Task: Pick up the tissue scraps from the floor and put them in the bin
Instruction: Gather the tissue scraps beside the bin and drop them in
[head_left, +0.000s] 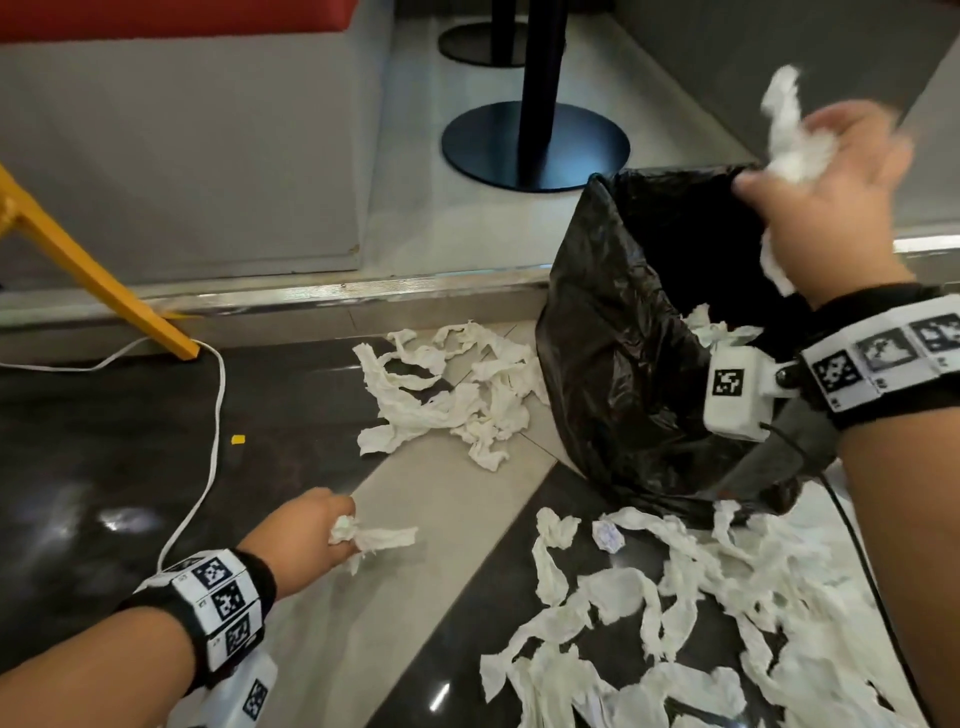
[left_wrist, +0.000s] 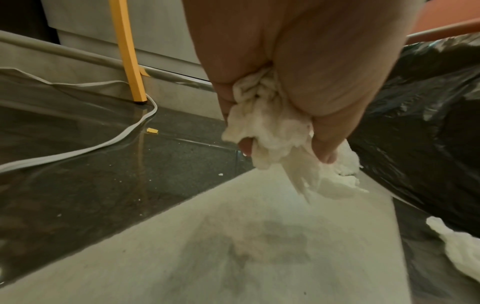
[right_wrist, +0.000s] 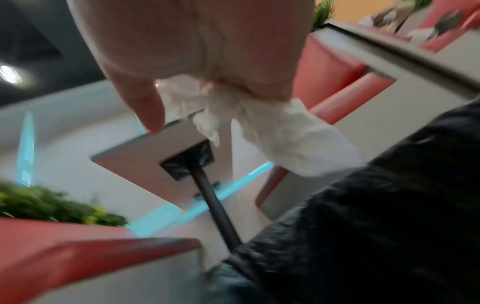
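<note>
White tissue scraps lie in two heaps on the floor: one pile (head_left: 452, 389) left of the bin, a bigger spread (head_left: 701, 613) at the front right. The bin (head_left: 639, 338) is lined with a black bag (left_wrist: 428, 123) and leans open towards me, with some scraps inside (head_left: 711, 325). My left hand (head_left: 317, 530) is low over the floor and grips a crumpled tissue wad (left_wrist: 272, 131) in its curled fingers. My right hand (head_left: 831, 176) is raised over the bin's mouth, blurred, holding a bunch of tissue (right_wrist: 272, 127) in the fist.
A yellow leg (head_left: 93, 275) and a white cable (head_left: 208, 447) lie at the left. Behind a metal-edged step (head_left: 311, 296) stands a black table post on a round base (head_left: 535, 145). A small yellow chip (head_left: 238, 439) lies on the dark tile.
</note>
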